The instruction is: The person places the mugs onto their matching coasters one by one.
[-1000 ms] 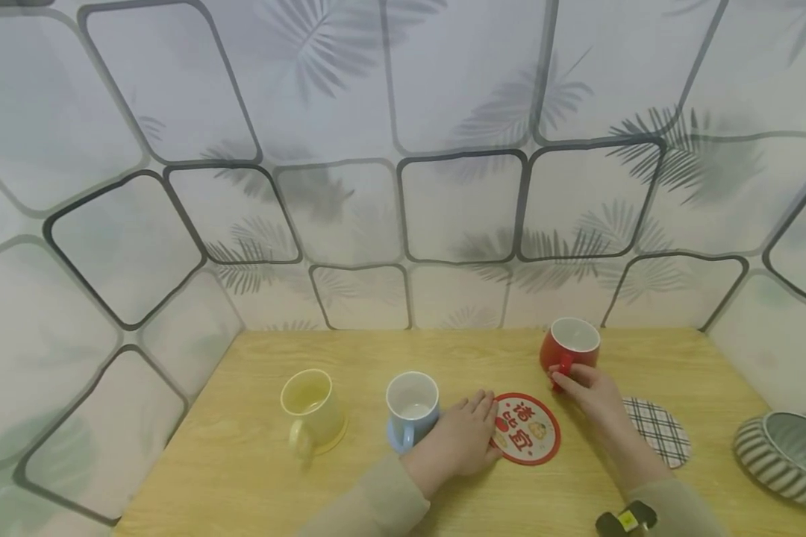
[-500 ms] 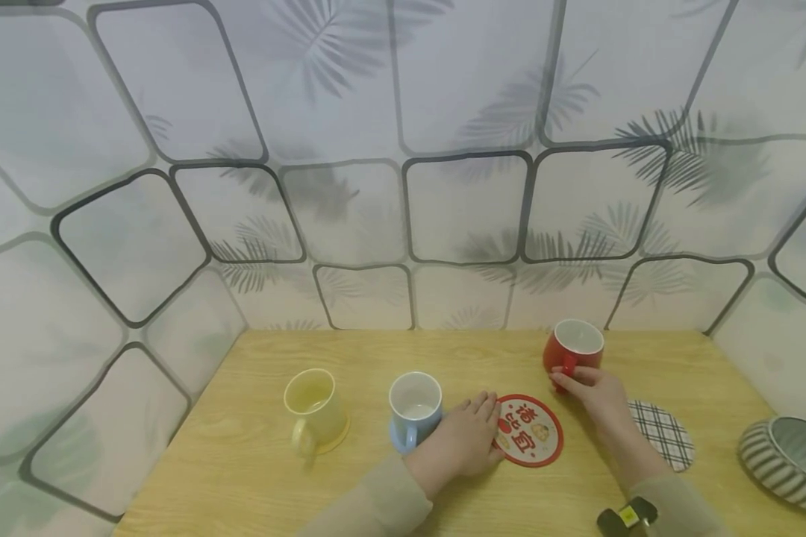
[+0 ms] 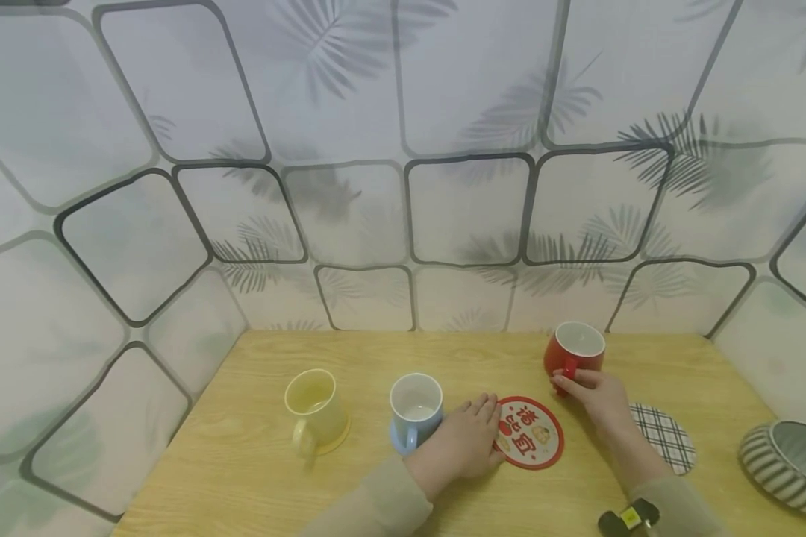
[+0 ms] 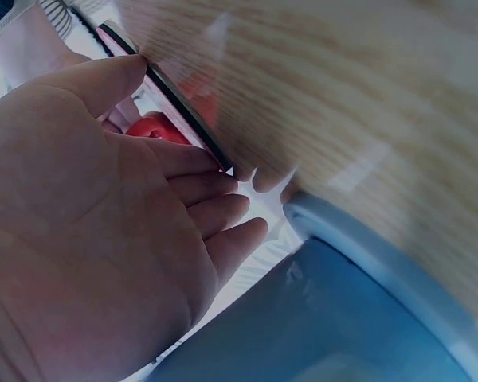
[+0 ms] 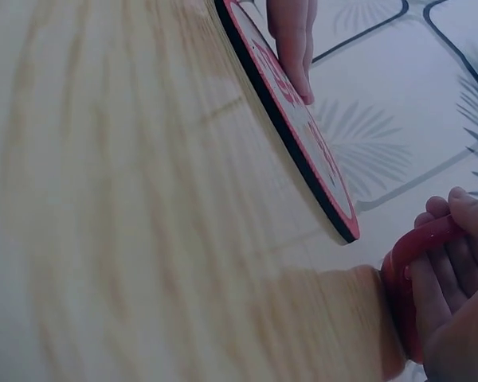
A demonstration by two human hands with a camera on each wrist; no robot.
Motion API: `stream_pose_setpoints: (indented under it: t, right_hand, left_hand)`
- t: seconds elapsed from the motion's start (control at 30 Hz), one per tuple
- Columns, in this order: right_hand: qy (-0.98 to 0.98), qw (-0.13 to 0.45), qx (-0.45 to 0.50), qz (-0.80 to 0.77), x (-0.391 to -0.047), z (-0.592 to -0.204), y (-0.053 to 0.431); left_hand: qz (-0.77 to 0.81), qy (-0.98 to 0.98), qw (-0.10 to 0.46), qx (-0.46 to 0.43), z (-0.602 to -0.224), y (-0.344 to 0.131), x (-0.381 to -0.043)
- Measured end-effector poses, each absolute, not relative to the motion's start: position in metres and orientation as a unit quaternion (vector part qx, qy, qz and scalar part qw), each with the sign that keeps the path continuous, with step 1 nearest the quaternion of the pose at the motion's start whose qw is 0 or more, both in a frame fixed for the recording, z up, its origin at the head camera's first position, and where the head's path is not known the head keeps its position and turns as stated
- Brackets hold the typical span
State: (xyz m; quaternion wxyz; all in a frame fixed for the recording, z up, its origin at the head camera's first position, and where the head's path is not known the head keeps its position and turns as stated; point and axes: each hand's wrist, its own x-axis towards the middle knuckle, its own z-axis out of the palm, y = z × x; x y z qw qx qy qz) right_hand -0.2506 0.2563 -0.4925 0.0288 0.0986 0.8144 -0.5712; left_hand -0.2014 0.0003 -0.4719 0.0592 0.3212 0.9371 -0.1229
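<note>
My left hand (image 3: 466, 440) lies beside a round red-rimmed coaster (image 3: 529, 432), its fingertips and thumb touching the coaster's left edge. In the left wrist view its fingers are nearly straight. Close to that hand's left, a light-blue mug (image 3: 416, 406) stands on a blue coaster (image 3: 398, 440). My right hand (image 3: 598, 403) grips the handle of a red mug (image 3: 552, 356), which is upright behind and to the right of the red-rimmed coaster. The right wrist view shows the fingers curled at the red handle (image 5: 418, 243); most of the mug is out of that frame.
At the left a yellow mug (image 3: 322, 421) stands on a yellow coaster (image 3: 341, 440). A black-and-white checked coaster (image 3: 668, 440) lies right of my right forearm. A striped grey-white bowl-like container (image 3: 772, 466) stands at the right. A patterned wall (image 3: 463, 294) closes off the wooden table's back.
The whole head view has shifted slightly. Both hands, the red mug and the coasters keep their places relative to one another.
</note>
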Motion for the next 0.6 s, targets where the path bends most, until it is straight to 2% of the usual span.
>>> stream_pose_setpoints:
  t: [0.2, 0.6]
  right_hand:
    - [0.805, 0.025, 0.082, -0.587, -0.2507, -0.4990, 0.2598]
    - [0.773, -0.026, 0.076, -0.629, -0.2464, -0.5017, 0.2574]
  left_hand:
    - [-0.122, 0.938, 0.055, 0.321, -0.4722, 0.0004, -0.2015]
    - [-0.126, 0.936, 0.051, 0.324, -0.4712, 0.0000, -0.2012]
